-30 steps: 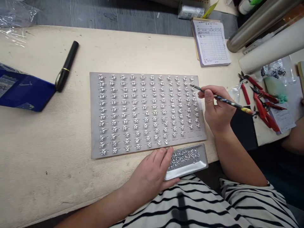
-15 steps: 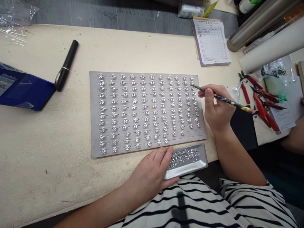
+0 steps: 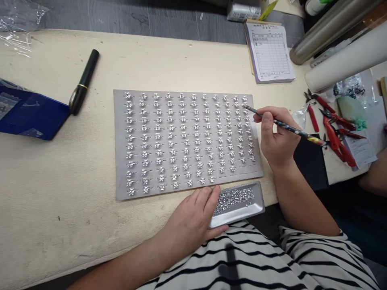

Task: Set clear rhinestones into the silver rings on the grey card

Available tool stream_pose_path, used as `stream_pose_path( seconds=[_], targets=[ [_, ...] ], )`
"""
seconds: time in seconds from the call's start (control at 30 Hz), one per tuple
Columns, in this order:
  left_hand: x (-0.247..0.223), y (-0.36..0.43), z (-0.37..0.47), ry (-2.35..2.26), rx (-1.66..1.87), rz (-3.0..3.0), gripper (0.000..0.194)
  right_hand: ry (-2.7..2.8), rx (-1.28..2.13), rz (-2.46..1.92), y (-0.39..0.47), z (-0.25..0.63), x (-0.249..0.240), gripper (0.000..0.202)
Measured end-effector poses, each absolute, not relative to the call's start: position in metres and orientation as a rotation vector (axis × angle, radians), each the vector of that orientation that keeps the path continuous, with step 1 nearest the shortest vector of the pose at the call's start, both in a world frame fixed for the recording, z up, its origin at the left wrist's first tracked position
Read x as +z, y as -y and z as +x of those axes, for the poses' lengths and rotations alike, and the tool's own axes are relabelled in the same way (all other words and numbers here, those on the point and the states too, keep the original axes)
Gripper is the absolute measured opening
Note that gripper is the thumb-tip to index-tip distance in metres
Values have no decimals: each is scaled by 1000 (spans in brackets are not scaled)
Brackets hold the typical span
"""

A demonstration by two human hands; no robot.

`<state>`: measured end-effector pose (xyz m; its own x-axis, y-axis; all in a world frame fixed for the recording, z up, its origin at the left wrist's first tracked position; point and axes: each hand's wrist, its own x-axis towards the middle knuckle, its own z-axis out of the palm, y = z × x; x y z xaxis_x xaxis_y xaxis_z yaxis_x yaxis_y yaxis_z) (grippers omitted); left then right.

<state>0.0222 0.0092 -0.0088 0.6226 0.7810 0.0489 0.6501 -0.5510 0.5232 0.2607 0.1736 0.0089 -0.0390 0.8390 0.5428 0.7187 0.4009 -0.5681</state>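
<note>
In the head view, a grey board (image 3: 121, 161) lies on the table with rows of small, shiny, silver flower-like pieces (image 3: 182, 119) set into slits. My right hand (image 3: 278, 139) pinches a slender patterned pen-like stick (image 3: 292, 129); its tip is over the board's upper right, close to the pieces. Whether the tip carries anything is too small to tell. My left hand (image 3: 193, 215) grips the left end of a shallow grey metal tray (image 3: 238, 217), thumb below and fingers above. Tiny sparkling stones (image 3: 236, 199) lie in that tray, just below the board's lower edge.
A black pen (image 3: 86, 82) and a blue box (image 3: 33, 110) are at the left. Back right, a printed form pad (image 3: 270, 52) lies near metal and white rolls (image 3: 347, 54). Red-handled pliers (image 3: 334, 139) are at the right, with part of another person beyond.
The stick's tip has shifted slightly to the right along the upper right rows. My left hand and the tray stay as they were.
</note>
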Motion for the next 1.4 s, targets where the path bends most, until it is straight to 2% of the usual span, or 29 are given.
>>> stream_pose_path(
  seconds=[1.4],
  targets=[
    [-10,-10,22,-1120,428,2388,78,1869,118,-1299,-178,265,6,20]
  ],
)
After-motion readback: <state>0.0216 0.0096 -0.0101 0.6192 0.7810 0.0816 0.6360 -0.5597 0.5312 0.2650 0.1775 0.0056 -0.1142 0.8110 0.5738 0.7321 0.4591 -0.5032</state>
